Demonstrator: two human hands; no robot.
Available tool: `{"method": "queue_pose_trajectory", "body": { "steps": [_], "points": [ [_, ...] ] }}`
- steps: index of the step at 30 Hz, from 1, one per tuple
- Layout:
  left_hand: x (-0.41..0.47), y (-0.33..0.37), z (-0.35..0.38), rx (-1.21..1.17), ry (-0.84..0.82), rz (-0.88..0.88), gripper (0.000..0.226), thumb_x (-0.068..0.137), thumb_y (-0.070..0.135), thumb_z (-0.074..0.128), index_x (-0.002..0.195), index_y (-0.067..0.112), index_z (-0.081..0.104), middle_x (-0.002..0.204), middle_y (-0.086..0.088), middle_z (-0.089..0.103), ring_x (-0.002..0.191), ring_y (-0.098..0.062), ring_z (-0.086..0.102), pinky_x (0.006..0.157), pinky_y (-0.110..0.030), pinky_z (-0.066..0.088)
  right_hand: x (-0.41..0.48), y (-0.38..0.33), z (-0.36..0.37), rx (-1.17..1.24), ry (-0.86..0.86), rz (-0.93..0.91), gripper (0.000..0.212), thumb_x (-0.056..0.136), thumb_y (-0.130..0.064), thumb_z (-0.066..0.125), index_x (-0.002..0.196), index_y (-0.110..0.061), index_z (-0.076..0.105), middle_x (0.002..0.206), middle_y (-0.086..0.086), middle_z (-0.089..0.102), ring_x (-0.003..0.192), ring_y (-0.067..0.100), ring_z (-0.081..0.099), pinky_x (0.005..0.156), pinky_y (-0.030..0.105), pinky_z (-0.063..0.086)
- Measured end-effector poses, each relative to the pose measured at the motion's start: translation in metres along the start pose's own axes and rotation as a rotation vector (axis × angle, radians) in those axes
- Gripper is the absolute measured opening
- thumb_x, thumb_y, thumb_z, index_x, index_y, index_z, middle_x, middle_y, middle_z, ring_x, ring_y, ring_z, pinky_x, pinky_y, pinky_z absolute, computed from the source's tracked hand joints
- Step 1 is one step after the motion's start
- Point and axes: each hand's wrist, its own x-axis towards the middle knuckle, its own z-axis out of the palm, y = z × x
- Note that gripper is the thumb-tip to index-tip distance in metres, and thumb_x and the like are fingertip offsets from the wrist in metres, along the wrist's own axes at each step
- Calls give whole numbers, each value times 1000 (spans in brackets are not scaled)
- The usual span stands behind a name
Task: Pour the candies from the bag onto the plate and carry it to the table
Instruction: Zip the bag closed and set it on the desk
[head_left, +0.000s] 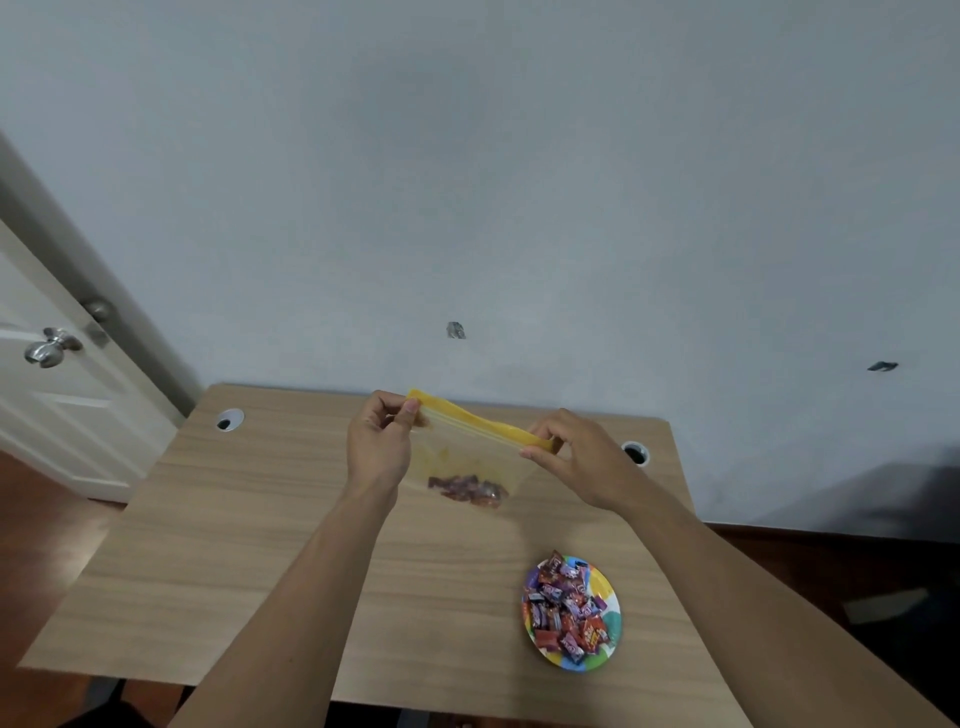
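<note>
bag (470, 457) film barely visible (few candies inside) | left hand (378, 441), right hand (576, 457) pinch its yellow strip | plate (613, 621) heaped, near right forearm

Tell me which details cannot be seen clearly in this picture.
Head view only:
- Bag seal: open or closed is unclear, pinched by left hand and right hand.
- Candies on plate: wrapper text too small.
- Candies left in bag: count blurred by plastic.
</note>
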Motion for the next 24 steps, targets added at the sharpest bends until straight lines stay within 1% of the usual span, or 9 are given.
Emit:
{"method": "queue_pose_trajectory", "body": {
  "steps": [3, 5, 7, 9, 12, 14, 16, 19, 24],
  "points": [
    [0, -7, -5, 12, 4, -19, 16, 103, 7, 67, 88, 13, 69, 78, -7, 72, 65, -1, 67, 81, -31, 50, -2, 4, 5, -39, -8, 4, 20, 97, -59, 65, 88, -43, 59, 101, -15, 66, 88, 7, 64, 83, 41, 58],
    [0, -11, -10, 19, 2, -36, 13, 103, 9, 68, 90, 12, 69, 78, -6, 73, 64, 0, 67, 82, -33, 50, -2, 8, 10, -74, 0, 9, 32, 96, -66, 61, 87, -35, 61, 93, -14, 62, 84, 9, 62, 79, 41, 56],
    [1, -17, -15, 33, -4, -47, 18, 103, 9, 68, 86, 14, 68, 77, -5, 73, 62, 2, 67, 81, -32, 49, -1, 9, 15, -126, -7, 16, 43, 96, -69, 58, 88, -27, 61, 89, -12, 59, 79, 13, 58, 73, 39, 53],
    [1, -24, -21, 41, -8, -71, 21, 103, 9, 69, 83, 16, 68, 74, -3, 73, 65, -2, 68, 84, -34, 50, 1, 9, 21, -184, -20, 14, 46, 96, -67, 58, 88, -22, 60, 87, -11, 56, 76, 15, 54, 66, 35, 43],
    [1, -38, -36, 28, -12, -135, 22, 103, 9, 69, 82, 18, 69, 70, 3, 74, 77, -19, 68, 92, -41, 53, 2, 4, 34, -245, -53, 15, 45, 98, -64, 58, 88, -21, 54, 85, -10, 52, 76, 14, 49, 65, 33, 33],
    [-2, -46, -48, 29, -10, -171, 24, 104, 8, 67, 81, 18, 68, 68, 5, 74, 80, -22, 67, 92, -41, 55, 2, 0, 47, -250, -88, 22, 42, 100, -62, 58, 89, -23, 50, 81, -13, 49, 75, 15, 48, 64, 35, 34],
    [-6, -58, -61, 38, -14, -207, 25, 105, 8, 65, 82, 16, 67, 64, 9, 73, 72, -13, 69, 87, -38, 56, -1, -2, 64, -236, -127, 19, 40, 102, -61, 56, 91, -23, 51, 77, -14, 48, 74, 17, 50, 64, 40, 39],
    [-19, -82, -82, 81, -34, -272, 24, 106, 8, 63, 83, 15, 66, 63, 10, 71, 60, 1, 69, 83, -37, 55, -9, 0, 95, -207, -190, 26, 36, 105, -56, 54, 100, -21, 58, 86, -11, 55, 79, 21, 56, 69, 43, 45],
    [-38, -121, -113, 138, -6, -388, 20, 107, 13, 64, 87, 14, 68, 77, 0, 71, 71, -10, 71, 85, -40, 54, -28, 12, 143, -149, -311, 88, 26, 107, -47, 53, 107, -21, 57, 103, 1, 67, 92, 30, 63, 77, 49, 53]
  ]
}}
